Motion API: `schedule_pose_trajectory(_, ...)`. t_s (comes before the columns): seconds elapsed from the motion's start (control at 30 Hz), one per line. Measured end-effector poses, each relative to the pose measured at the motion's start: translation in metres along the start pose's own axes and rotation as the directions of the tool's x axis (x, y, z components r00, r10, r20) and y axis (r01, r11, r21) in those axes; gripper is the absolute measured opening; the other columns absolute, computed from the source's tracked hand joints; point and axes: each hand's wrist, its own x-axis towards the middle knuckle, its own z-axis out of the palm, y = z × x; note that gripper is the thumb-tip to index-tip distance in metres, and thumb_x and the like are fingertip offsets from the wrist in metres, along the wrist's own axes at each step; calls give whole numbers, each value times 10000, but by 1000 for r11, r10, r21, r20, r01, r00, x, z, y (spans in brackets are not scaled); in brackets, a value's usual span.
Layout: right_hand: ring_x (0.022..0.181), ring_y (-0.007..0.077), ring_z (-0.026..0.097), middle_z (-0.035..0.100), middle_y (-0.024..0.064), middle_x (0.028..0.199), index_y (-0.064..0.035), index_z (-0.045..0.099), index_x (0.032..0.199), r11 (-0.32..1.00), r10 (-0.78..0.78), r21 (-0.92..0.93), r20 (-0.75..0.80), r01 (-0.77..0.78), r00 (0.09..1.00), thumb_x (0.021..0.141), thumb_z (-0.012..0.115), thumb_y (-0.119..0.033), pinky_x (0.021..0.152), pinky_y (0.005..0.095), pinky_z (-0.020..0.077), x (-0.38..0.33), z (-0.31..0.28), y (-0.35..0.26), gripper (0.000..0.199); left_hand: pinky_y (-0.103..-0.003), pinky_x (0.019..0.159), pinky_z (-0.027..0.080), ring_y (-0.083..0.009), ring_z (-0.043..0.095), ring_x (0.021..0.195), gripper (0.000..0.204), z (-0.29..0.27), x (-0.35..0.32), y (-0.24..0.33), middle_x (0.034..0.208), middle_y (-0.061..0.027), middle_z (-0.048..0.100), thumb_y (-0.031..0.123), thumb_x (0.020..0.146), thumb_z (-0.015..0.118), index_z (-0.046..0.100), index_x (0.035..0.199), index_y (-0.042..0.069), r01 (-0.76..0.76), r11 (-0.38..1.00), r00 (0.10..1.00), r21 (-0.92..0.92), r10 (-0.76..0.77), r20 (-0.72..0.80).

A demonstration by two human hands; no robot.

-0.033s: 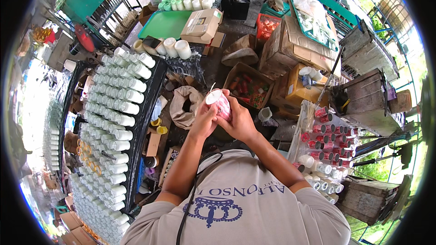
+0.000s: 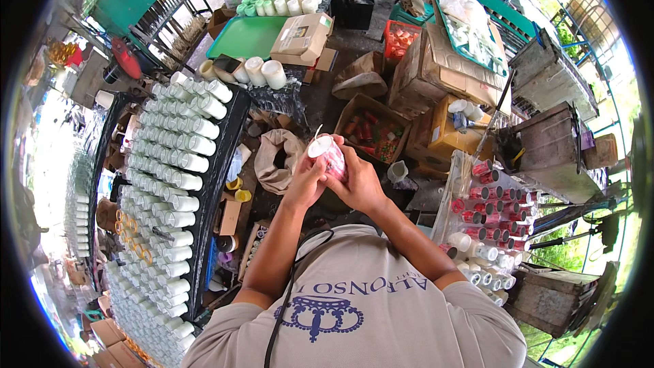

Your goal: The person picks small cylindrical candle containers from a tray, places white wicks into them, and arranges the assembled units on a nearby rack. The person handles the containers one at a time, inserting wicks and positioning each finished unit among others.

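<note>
In front of my chest I hold a small pillar candle (image 2: 330,155) with a white top, a pale wick standing up from it, and red-and-white mottled sides. My left hand (image 2: 306,181) is wrapped round its left and lower side. My right hand (image 2: 359,182) closes on the other side, its thumb across the front near the left thumb. Fingers cover much of the candle's sides. Just left of the hands is a crumpled beige sack (image 2: 275,161) with an open mouth. Beyond them stands an open cardboard box (image 2: 393,152) with red and green bits inside.
Rows of whitish cups (image 2: 185,180) fill a black-edged rack at left. Red cylinders (image 2: 492,210) and white ones stand on a table at right. A green tray (image 2: 248,35), a closed carton (image 2: 302,34) and white candles (image 2: 274,73) are farther off, with stacked boxes (image 2: 415,71) at far right.
</note>
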Motion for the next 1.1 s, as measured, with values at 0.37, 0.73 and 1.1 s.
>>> schedule_pose_trajectory(0.37, 864, 441, 713, 706, 262, 1009, 68, 617, 1306, 987, -122, 85, -169, 138, 978, 966, 730, -279, 769, 456, 575, 2, 8, 6, 498, -384, 1144, 419, -227, 549, 1299, 522, 10, 5, 7, 1317, -94, 594, 329, 1002, 743, 552, 1388, 32, -99, 991, 995, 91, 99, 11)
schedule_pose_trajectory(0.73, 821, 300, 690, 670, 149, 1001, -12, 560, 1185, 969, -64, 222, -210, 111, 976, 850, 899, -302, 735, 394, 565, 7, 9, 0, 558, -366, 1081, 419, -200, 508, 1223, 620, 0, 10, 13, 1249, -65, 512, 384, 916, 811, 524, 1370, 76, -71, 994, 996, -88, 76, 54)
schedule_pose_trajectory(1.1, 874, 312, 671, 660, 187, 1017, 13, 541, 1132, 954, 143, 245, 127, -170, 982, 883, 877, -321, 740, 400, 545, 14, 1, -14, 535, -285, 886, 462, -136, 559, 1029, 472, -13, 13, 26, 1074, -16, 583, 128, 750, 944, 609, 1081, 98, -118, 962, 993, 246, 118, 14)
